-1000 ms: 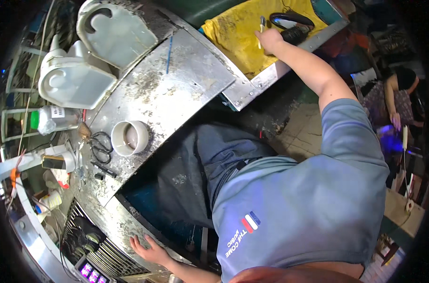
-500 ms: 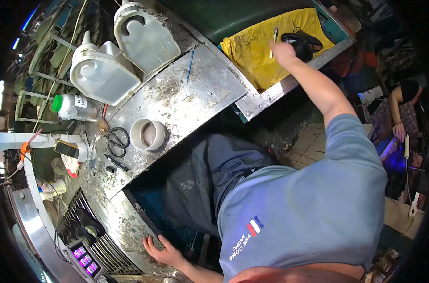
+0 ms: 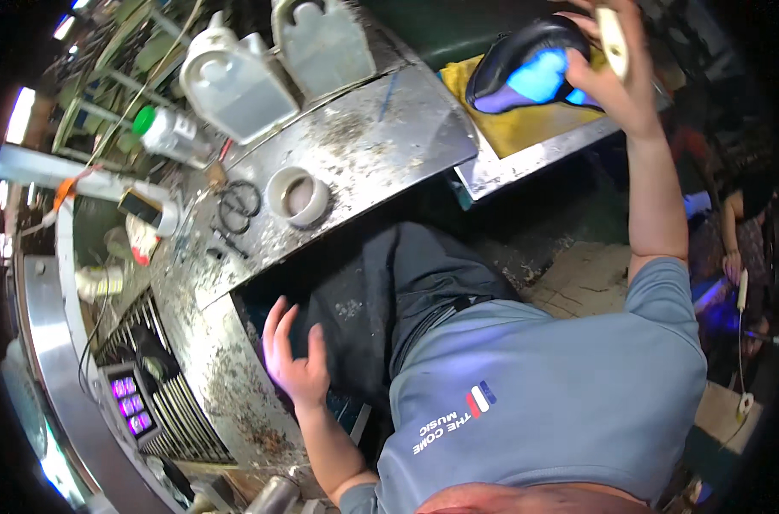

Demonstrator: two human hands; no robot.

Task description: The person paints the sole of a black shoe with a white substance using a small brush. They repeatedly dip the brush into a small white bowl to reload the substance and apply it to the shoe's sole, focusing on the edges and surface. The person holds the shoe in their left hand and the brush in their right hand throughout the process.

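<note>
My right hand [image 3: 610, 89] is raised over the yellow cloth [image 3: 537, 137]. It holds a black shoe [image 3: 526, 44], whose lower face glows bright blue and violet. Between the fingers of the same hand is a cream-coloured handle [image 3: 612, 41], as of a brush; its working end cannot be made out. Fingers spread, my left hand [image 3: 297, 358] hovers empty beside the metal bench edge, near my dark trousers. A white cup [image 3: 298, 196] with murky liquid stands on the bench between my hands.
Black-handled scissors [image 3: 238, 207], a green-lidded jar [image 3: 168, 133] and two white plastic containers [image 3: 239, 86] stand or lie on the stained metal bench [image 3: 355, 154]. A slatted grille [image 3: 184, 411] and lit display [image 3: 131, 401] are at lower left. A co-worker's hand [image 3: 732, 265] shows far right.
My right hand has taken up the black shoe from the yellow cloth, keeping the cream handle. My left hand has lifted from the bench edge. The whole view has shifted slightly.
</note>
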